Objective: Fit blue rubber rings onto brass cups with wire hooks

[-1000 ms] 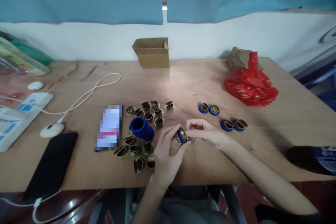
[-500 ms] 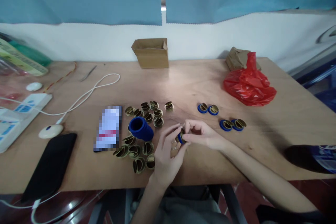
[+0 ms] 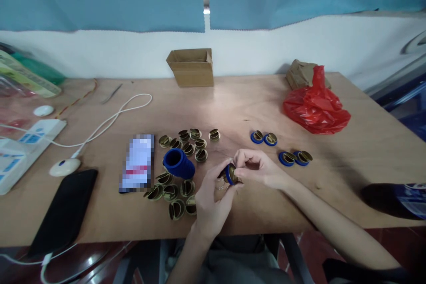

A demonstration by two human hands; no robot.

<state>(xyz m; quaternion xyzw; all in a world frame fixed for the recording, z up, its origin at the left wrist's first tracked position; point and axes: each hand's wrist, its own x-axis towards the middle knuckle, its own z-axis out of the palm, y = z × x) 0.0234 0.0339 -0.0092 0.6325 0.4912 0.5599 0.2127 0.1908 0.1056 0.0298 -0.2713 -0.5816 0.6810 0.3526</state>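
Note:
My left hand [image 3: 214, 199] grips a round brass fitting with a blue ring [image 3: 230, 174] between thumb and fingers, its face tilted up to the right. The fingertips of my right hand [image 3: 258, 168] pinch the same piece from the right side, hiding part of it. Left of my hands, a leaning stack of blue rings [image 3: 179, 164] stands among several loose brass fittings [image 3: 170, 191] with flap-like plates. To the right lie brass fittings seated in blue rings, one pair [image 3: 264, 137] farther back and another pair [image 3: 294, 158] nearer.
A lit phone [image 3: 138, 162] and a black phone [image 3: 63, 213] on a cable lie at left, near a white power strip [image 3: 29, 146]. An opened cardboard box [image 3: 195, 73] stands at the back. At right are a red plastic bag [image 3: 316, 108] and a dark bottle [image 3: 392, 200].
The fitting in my hands has turned so that more of its brass face and blue ring show. My left fingers have curled lower behind it; my right hand has barely shifted.

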